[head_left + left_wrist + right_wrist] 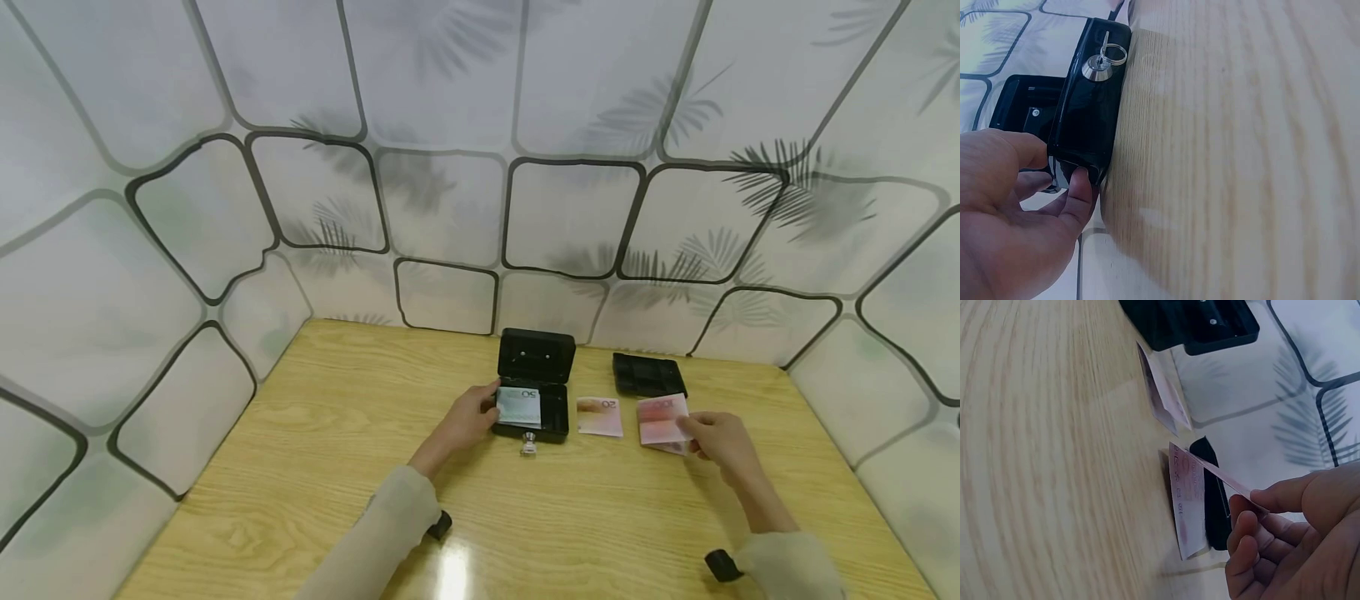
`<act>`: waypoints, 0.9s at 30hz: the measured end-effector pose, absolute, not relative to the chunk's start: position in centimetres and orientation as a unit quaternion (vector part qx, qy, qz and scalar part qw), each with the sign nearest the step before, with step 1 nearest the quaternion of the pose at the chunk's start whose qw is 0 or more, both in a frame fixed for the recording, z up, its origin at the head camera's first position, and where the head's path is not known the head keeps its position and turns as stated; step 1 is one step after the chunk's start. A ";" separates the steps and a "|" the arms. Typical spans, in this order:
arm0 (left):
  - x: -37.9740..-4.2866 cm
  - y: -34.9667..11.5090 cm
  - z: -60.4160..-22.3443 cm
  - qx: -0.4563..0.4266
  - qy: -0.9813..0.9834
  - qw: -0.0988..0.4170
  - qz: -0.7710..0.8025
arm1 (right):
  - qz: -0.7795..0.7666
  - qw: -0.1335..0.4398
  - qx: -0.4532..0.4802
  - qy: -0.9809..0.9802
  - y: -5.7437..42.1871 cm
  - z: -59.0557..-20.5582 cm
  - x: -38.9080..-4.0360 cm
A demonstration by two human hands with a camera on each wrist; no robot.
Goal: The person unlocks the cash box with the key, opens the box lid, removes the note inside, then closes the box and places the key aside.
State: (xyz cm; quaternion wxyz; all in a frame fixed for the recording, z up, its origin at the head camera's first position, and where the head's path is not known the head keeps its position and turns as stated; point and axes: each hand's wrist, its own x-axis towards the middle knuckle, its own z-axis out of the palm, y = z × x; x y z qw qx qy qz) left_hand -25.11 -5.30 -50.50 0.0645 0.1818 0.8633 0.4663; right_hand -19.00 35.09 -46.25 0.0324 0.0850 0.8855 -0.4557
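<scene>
A black cash box stands on the table with its lid raised. Inside its left part lies a greenish folded 50 banknote. My left hand grips the left end of the box, fingers bent round its wall in the left wrist view. A key with a ring sits in the silver lock on the front. Between thumb and fingers, my right hand pinches a folded pink 100 banknote. Its lower flap hangs apart from the upper one in the right wrist view.
A folded 20 banknote lies on the wooden table just right of the box. Behind the pink banknote is a black compartment tray. Patterned wall coverings stand along the back and sides.
</scene>
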 end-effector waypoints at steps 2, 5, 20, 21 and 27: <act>-25.1 -5.3 -50.5 0.181 0.863 0.065 0.466 | -0.461 0.035 0.085 0.883 34.9 -46.4 -19.1; -25.1 -5.3 -50.5 0.182 0.863 0.066 0.467 | -0.470 0.039 0.087 0.878 34.7 -46.7 -19.3; -25.0 -5.3 -50.5 0.186 0.859 0.061 0.474 | -0.458 0.040 0.096 0.883 34.4 -48.4 -20.0; -25.1 -5.3 -50.5 0.186 0.859 0.060 0.473 | -0.457 0.039 0.096 0.884 34.4 -48.5 -20.1; -25.1 -5.2 -50.6 0.177 0.861 0.065 0.473 | -0.438 0.031 0.094 0.893 34.3 -49.0 -20.2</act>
